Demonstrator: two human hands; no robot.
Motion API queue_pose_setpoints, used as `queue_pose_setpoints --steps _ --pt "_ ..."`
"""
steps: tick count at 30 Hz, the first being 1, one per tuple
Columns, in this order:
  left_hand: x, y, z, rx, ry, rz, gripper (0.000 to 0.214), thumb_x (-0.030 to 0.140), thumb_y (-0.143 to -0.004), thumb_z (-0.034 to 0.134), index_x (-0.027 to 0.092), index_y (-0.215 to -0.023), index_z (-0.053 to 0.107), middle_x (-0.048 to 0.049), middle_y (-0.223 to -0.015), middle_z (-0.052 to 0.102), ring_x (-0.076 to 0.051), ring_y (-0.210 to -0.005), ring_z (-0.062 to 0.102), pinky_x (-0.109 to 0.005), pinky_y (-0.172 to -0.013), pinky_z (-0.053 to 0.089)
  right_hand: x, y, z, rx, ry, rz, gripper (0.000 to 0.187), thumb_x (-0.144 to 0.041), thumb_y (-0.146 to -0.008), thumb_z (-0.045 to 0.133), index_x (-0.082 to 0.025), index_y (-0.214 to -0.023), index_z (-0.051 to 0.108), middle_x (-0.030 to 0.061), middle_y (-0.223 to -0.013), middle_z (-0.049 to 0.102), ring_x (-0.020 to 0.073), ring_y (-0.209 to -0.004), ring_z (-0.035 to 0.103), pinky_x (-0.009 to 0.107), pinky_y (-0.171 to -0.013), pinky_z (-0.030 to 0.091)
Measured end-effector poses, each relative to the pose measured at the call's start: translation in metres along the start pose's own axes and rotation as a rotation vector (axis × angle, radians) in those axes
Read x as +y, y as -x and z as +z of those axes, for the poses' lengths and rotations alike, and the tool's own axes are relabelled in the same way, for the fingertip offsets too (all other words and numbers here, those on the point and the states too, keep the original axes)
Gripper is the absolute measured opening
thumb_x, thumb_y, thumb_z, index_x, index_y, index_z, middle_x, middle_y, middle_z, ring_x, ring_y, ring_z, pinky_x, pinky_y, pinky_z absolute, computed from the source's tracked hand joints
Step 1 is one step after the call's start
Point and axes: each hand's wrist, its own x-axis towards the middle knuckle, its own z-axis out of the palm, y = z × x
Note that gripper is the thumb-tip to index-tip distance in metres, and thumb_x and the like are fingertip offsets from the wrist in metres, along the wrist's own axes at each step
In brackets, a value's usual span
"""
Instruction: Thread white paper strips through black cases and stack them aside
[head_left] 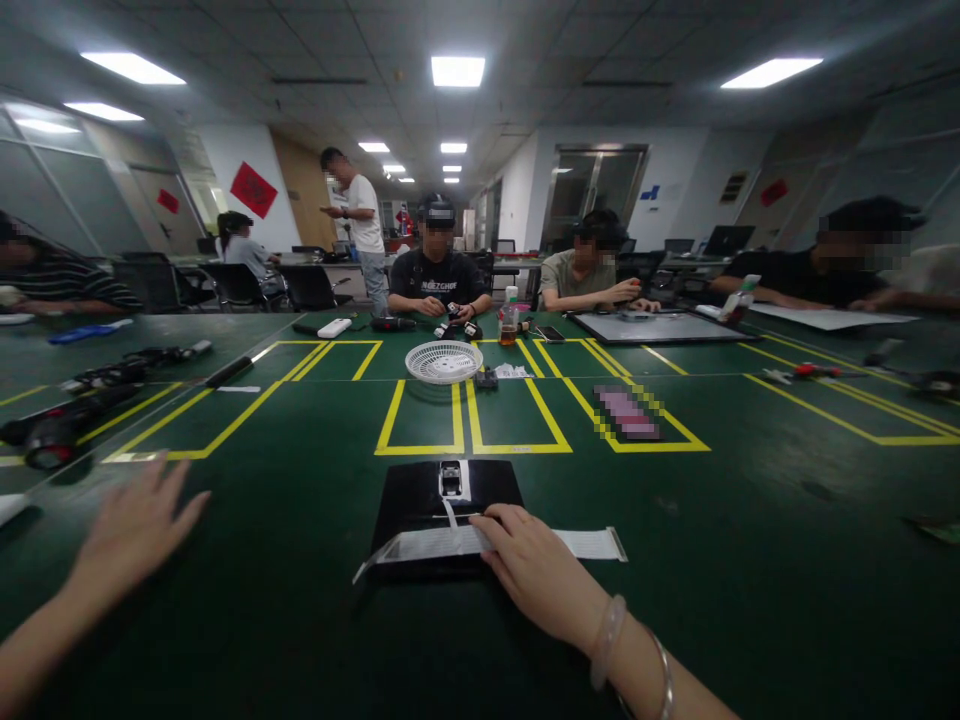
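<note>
— Now, item one?
— White flat strip, lying crosswise over the near end of a black panel, with its ends overhanging on both sides. My right hand lies on it palm down, fingers flat on the strip, nothing grasped.
— Where on the table?
— Middle of the green table, close to my near edge.
— On the panel?
— One small black-and-white part at its far end. A thin band runs from it down to the strip.
— Left hand?
— My left hand is open, fingers spread, palm down at the near left of the table, well apart from the panel. Whether it touches the table I cannot tell.
— Further out?
— Yellow tape boxes just beyond the panel. A white round grille sits on their far line. Dark tools lie along the left edge. A person in a black shirt is seated at the far edge.
</note>
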Motion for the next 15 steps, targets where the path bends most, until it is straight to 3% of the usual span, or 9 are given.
queue_pose_setpoints --steps 2,4,6,8,11,15 --pt "0.04 -0.017 0.022 0.07 -0.107 -0.004 0.047 0.036 -0.1 0.033 0.016 -0.14 0.049 -0.0098 -0.148 0.044 -0.037 -0.136 0.038 -0.059 -0.112 0.03 0.001 0.0 0.001 -0.002 0.012 -0.002 0.037 -0.023 -0.096 0.05 -0.023 -0.133 0.051 0.0082 -0.127 0.056 0.0251 -0.114 0.054 0.045 -0.095 0.05" --pt "0.099 -0.021 0.035 -0.012 -0.111 0.25 0.049 0.038 -0.098 0.04 0.017 -0.142 0.048 -0.0112 -0.152 0.038 -0.033 -0.137 0.04 -0.058 -0.113 0.031 0.001 0.0 0.002 0.004 0.034 -0.013 0.036 -0.022 -0.096 0.05 -0.023 -0.132 0.052 0.0086 -0.124 0.056 0.025 -0.112 0.055 0.044 -0.094 0.051" --pt "0.159 -0.019 0.039 -0.135 -0.077 0.467 0.044 0.029 -0.098 0.042 0.024 -0.141 0.05 -0.0051 -0.15 0.042 -0.026 -0.136 0.042 -0.051 -0.115 0.032 0.002 0.0 0.004 0.014 0.063 -0.026 0.035 -0.02 -0.096 0.05 -0.023 -0.131 0.052 0.0092 -0.122 0.056 0.0251 -0.11 0.055 0.044 -0.092 0.051" --pt "0.205 -0.016 0.041 -0.237 -0.035 0.563 0.045 0.028 -0.097 0.045 0.02 -0.142 0.049 -0.0057 -0.145 0.049 -0.023 -0.132 0.047 -0.045 -0.115 0.034 0.004 0.0 0.006 0.029 0.097 -0.04 0.035 -0.019 -0.096 0.05 -0.022 -0.13 0.052 0.0098 -0.12 0.056 0.0252 -0.109 0.055 0.044 -0.091 0.051" --pt "0.237 -0.017 0.053 -0.316 -0.021 0.589 0.049 0.035 -0.099 0.046 0.013 -0.141 0.049 -0.0118 -0.145 0.049 -0.026 -0.133 0.046 -0.045 -0.113 0.037 0.004 0.0 0.009 0.051 0.135 -0.058 0.032 -0.019 -0.096 0.05 -0.021 -0.128 0.052 0.0101 -0.118 0.056 0.0255 -0.108 0.055 0.043 -0.09 0.051" --pt "0.237 -0.021 0.072 -0.361 -0.043 0.541 0.051 0.038 -0.099 0.045 0.01 -0.142 0.049 -0.0162 -0.145 0.047 -0.031 -0.133 0.046 -0.048 -0.111 0.038 0.002 -0.001 0.01 0.055 0.156 -0.039 0.031 -0.016 -0.094 0.052 -0.02 -0.125 0.053 0.0102 -0.117 0.056 0.0262 -0.106 0.055 0.044 -0.089 0.05"
